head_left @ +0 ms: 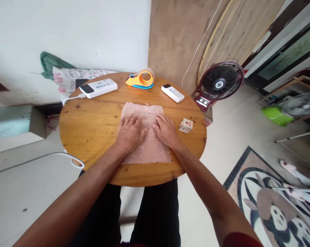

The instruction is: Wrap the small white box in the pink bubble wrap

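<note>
A pinkish, see-through sheet of bubble wrap [148, 147] lies flat on the round wooden table [93, 127] in front of me. My left hand [131, 133] rests palm down on its left part, fingers stretched out and pointing away from me. On the right edge of the sheet lies my right hand [166, 130], also flat, with its thumb apart and fingers extended. A small cardboard box [186, 126] stands just right of my right hand, not touched. Neither hand grips anything.
Along the table's far side are a white power bank with a cable [100, 88], an orange tape dispenser [141, 79] and a second white device [172, 93]. A dark fan [220, 84] stands beyond the right edge. A pale looped cable [77, 163] hangs at the left edge.
</note>
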Demonstrator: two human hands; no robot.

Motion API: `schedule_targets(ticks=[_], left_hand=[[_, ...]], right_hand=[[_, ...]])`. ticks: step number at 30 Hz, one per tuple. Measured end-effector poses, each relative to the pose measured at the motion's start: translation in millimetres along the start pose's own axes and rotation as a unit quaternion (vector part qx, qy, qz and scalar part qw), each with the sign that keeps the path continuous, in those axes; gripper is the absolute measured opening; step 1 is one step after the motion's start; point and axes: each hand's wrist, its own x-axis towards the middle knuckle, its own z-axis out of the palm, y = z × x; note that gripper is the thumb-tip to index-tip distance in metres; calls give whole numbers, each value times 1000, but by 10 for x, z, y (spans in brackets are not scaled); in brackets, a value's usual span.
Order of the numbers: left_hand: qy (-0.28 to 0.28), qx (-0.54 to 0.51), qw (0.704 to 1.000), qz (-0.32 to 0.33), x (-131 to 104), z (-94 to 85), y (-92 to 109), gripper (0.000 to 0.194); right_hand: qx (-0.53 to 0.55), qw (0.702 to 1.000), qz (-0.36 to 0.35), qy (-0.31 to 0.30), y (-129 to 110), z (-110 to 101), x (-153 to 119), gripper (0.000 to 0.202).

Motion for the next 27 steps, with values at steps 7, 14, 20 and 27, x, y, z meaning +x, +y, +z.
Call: schedule_targets(ticks=[7, 14, 20, 27], left_hand=[[-14, 22, 1000, -3, -28, -41, 31, 50], [-18, 16, 1000, -11, -36, -48, 32, 48], [-8, 12, 1000, -9, -28, -60, 41, 48], [18, -25, 999, -29, -21, -68, 34, 49]], right_hand=[[-37, 999, 4, 15, 14, 59, 37, 46], [-56, 998, -4, 21, 21, 72, 32, 48], [-63, 998, -6, 19, 23, 79, 45, 47], [-82, 996, -4, 19, 25, 94, 53, 48]])
